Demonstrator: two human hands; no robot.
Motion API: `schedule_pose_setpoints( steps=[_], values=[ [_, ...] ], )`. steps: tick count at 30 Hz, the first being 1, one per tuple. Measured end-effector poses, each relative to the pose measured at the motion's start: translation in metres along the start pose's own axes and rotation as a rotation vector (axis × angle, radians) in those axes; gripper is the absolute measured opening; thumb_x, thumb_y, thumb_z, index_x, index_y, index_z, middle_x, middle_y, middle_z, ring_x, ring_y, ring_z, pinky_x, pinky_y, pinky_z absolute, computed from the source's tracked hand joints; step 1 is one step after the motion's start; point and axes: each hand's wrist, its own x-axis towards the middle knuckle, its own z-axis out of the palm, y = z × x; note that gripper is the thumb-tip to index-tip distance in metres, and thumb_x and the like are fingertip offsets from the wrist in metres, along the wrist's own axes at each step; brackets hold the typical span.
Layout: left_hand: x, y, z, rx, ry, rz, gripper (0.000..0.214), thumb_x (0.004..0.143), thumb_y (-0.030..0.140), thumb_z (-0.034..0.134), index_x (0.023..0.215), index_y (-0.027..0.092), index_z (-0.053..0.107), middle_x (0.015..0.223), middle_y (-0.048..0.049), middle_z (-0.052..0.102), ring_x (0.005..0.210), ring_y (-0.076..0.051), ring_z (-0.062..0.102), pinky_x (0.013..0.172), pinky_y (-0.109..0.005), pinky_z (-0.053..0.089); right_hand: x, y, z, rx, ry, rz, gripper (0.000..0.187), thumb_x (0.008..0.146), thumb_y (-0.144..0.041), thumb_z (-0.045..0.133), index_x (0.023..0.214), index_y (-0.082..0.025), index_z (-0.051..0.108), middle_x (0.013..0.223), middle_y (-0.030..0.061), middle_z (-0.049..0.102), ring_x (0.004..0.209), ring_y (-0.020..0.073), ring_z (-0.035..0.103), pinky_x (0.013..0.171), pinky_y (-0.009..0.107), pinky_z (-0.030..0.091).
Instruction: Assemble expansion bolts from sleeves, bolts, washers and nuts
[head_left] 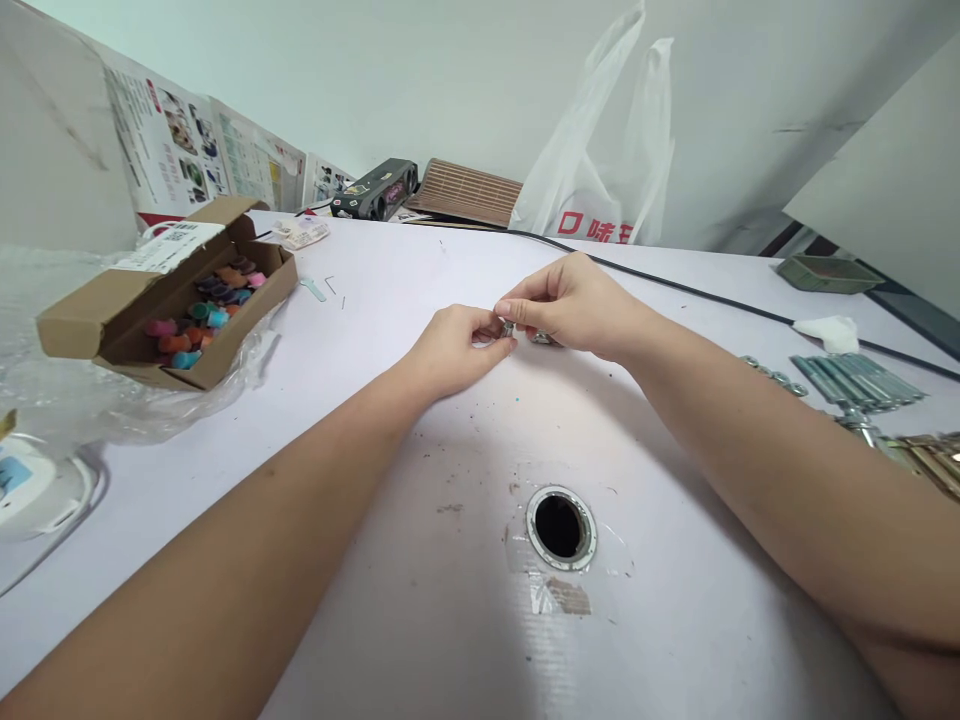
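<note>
Small silvery metal fitting (509, 327) sits pinched between the fingertips of both hands, just above the white tabletop (420, 560), near its middle. Too small and too covered to tell its exact shape.

Left hand (455, 350): grip narrow, thumb and forefinger closed on the near-left side of the fitting; other fingers curled under, knuckles low over the tabletop.

Right hand (574, 305): grip also narrow, fingertips closed on the fitting from the right, meeting the left fingertips. A second bit of metal shows under the right palm; cannot tell whether it is held or lying on the surface.

Both forearms run in from the lower corners and converge on the fitting.

Surroundings:
- Round metal-rimmed hole (560, 526) in the tabletop, nearer the viewer than the hands, with clear tape around it.
- Open brown cardboard box (82, 320) to the left, on crumpled clear plastic, holding small coloured caps (202, 315) in pink, orange, teal, purple.
- Bundle of long grey metal bolts (859, 380) to the right, well apart from the hands, with loose washers just beside it.
- White plastic bag with red print (600, 190) against the far wall.
- Thin black cable (712, 297) crossing the tabletop behind the right hand.
- Dark specks and grit scattered over the surface.
</note>
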Motion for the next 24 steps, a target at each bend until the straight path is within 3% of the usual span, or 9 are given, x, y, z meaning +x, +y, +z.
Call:
schedule_pose_setpoints(
  steps=[4,6,9,13,17,24],
  values=[
    [0.002,-0.001,-0.002,0.028,-0.02,0.018,0.029,0.087,0.041,0.071,0.072,0.017,0.069,0.073,-0.0003,0.068,0.074,-0.016,0.058,0.076,-0.033,0.044,-0.002,0.0,-0.014,-0.065,0.066,0.053,0.026,0.105,-0.033,0.074,0.091,-0.013,0.082,0.073,0.0066,0.067,0.066,0.0129,0.057,0.061,0.029,0.044],
    [0.002,-0.001,-0.002,0.032,-0.025,0.002,0.028,0.087,0.042,0.071,0.074,0.017,0.071,0.077,-0.0019,0.073,0.079,-0.018,0.063,0.078,-0.034,0.046,-0.008,0.0,-0.036,-0.182,0.188,0.097,0.027,0.106,-0.035,0.072,0.095,-0.013,0.082,0.08,0.009,0.071,0.073,0.0156,0.062,0.064,0.03,0.045],
    [0.001,0.001,-0.003,0.043,-0.025,-0.019,0.025,0.087,0.04,0.072,0.079,0.017,0.074,0.083,-0.0035,0.078,0.084,-0.021,0.068,0.08,-0.035,0.048,-0.028,0.009,-0.076,-0.495,0.325,0.24,0.026,0.106,-0.034,0.068,0.098,-0.015,0.084,0.08,0.0081,0.07,0.07,0.0152,0.056,0.065,0.033,0.04],
    [0.0,0.004,-0.003,0.057,-0.031,-0.036,0.023,0.087,0.038,0.072,0.078,0.017,0.074,0.085,-0.0039,0.079,0.085,-0.021,0.069,0.081,-0.035,0.049,-0.065,0.045,-0.107,-0.717,0.163,0.488,0.019,0.102,-0.035,0.073,0.1,-0.019,0.084,0.084,0.0052,0.073,0.071,0.0163,0.056,0.07,0.037,0.042],
    [0.001,0.004,-0.002,0.039,-0.021,-0.038,0.021,0.087,0.037,0.073,0.081,0.017,0.076,0.085,-0.0032,0.08,0.083,-0.019,0.068,0.081,-0.033,0.05,-0.089,0.078,-0.11,-0.752,0.119,0.516,0.019,0.101,-0.039,0.076,0.104,-0.021,0.082,0.089,0.0052,0.074,0.079,0.0184,0.059,0.074,0.038,0.043],
    [-0.001,0.001,-0.001,0.05,-0.004,-0.037,0.022,0.087,0.037,0.073,0.081,0.016,0.077,0.082,-0.0033,0.078,0.08,-0.018,0.066,0.077,-0.032,0.049,-0.09,0.093,-0.112,-0.747,0.086,0.571,0.017,0.103,-0.038,0.074,0.103,-0.023,0.083,0.088,0.0048,0.074,0.079,0.0185,0.059,0.074,0.036,0.043]
  ],
)
